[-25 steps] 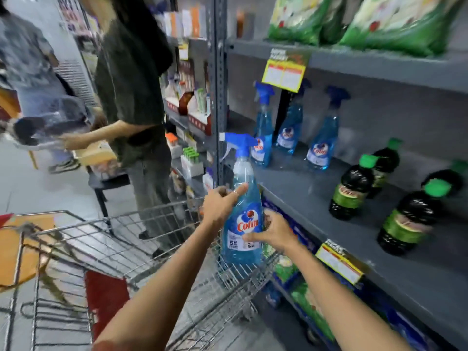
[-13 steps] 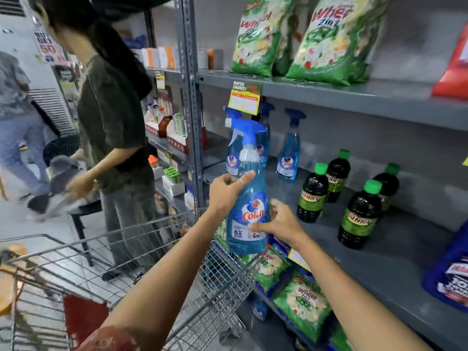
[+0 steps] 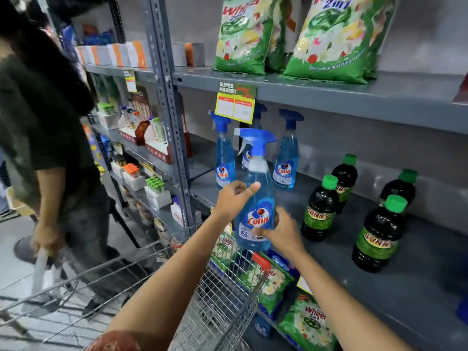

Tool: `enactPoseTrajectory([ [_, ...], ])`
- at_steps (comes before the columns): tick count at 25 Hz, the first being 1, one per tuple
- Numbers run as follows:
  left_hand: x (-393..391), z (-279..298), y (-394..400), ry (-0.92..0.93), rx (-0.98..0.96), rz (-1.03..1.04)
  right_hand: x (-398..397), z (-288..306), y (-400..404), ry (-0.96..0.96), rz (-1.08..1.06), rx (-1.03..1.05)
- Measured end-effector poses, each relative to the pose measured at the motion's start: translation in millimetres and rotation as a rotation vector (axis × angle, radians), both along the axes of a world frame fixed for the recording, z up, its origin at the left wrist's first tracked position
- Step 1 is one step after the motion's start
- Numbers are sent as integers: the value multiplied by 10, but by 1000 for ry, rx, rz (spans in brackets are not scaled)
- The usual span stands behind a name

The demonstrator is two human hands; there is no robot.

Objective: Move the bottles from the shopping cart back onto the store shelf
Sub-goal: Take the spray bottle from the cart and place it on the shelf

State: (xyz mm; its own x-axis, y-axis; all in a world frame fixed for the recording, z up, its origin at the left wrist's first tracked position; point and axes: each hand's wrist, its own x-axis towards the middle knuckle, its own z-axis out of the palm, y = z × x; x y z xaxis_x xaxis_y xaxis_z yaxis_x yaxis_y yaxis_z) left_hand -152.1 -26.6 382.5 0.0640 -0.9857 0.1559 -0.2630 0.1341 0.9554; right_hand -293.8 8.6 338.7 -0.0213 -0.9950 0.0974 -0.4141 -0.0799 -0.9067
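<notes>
A blue Colin spray bottle point(image 3: 256, 198) is held upright over the front edge of the grey middle shelf point(image 3: 417, 282), above the wire shopping cart point(image 3: 222, 307). My left hand point(image 3: 234, 198) grips its neck and upper body from the left. My right hand point(image 3: 283, 230) holds its lower body from the right. Three more Colin spray bottles point(image 3: 225, 158) stand at the back left of that shelf. Several dark Sunny bottles with green caps point(image 3: 319, 211) stand to the right.
Green detergent bags point(image 3: 245, 36) lie on the upper shelf and more sit on the lower one point(image 3: 306, 325). A price tag point(image 3: 235, 102) hangs from the upper shelf edge. A person in a dark shirt point(image 3: 43, 122) stands at the left by the neighbouring rack.
Both hands have lifted the spray bottle up and rightward from over the cart toward the middle shelf. The view has turned toward the shelf.
</notes>
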Motion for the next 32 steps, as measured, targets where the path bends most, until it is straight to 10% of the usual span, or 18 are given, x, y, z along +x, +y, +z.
enactPoseTrajectory([
  [20, -101, -291, -1259, 56, 22, -236, 160, -461, -1188, 81, -342, -90],
  [32, 444, -825, -1490, 133, 59, 321, 196, -703, -1152, -40, -370, 14],
])
